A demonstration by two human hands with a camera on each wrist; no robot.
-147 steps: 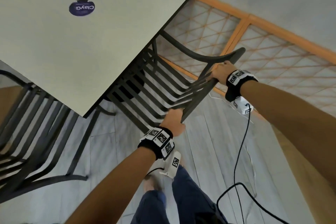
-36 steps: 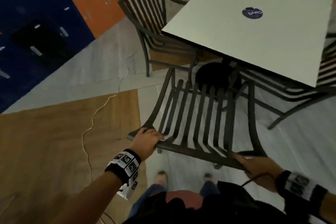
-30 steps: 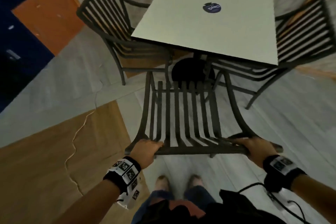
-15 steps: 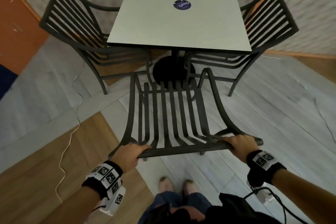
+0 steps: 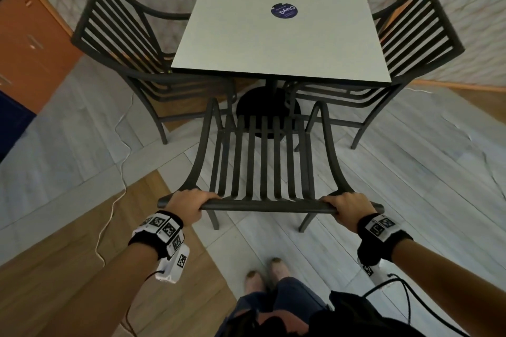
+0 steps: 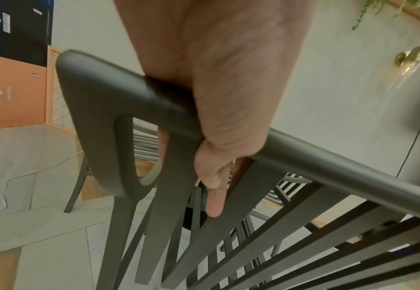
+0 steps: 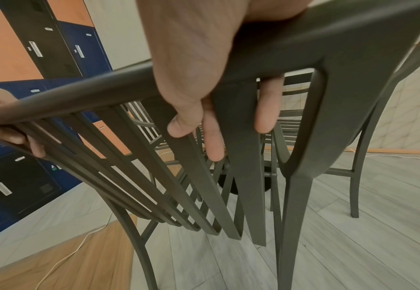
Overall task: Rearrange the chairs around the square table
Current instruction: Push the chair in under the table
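A dark slatted chair (image 5: 262, 161) stands right in front of me, its seat facing the near edge of the pale square table (image 5: 273, 35). My left hand (image 5: 189, 204) grips the left end of its top rail (image 6: 303, 149). My right hand (image 5: 346, 206) grips the right end, fingers curled over the rail (image 7: 105, 88) and hanging between the slats. A second dark chair (image 5: 120, 35) is tucked in at the table's left side. A third chair (image 5: 410, 35) is tucked in at the right side.
A lattice railing with an orange frame (image 5: 465, 8) runs behind the table. Orange and blue lockers (image 5: 24, 44) stand at the left. A white cable (image 5: 115, 194) trails over the floor left of the chair. My feet (image 5: 268, 276) are just behind it.
The chair I hold has swung round from the table's corner to face its near side squarely. Both hands keep their grip on the top rail, and the table now sits centred ahead.
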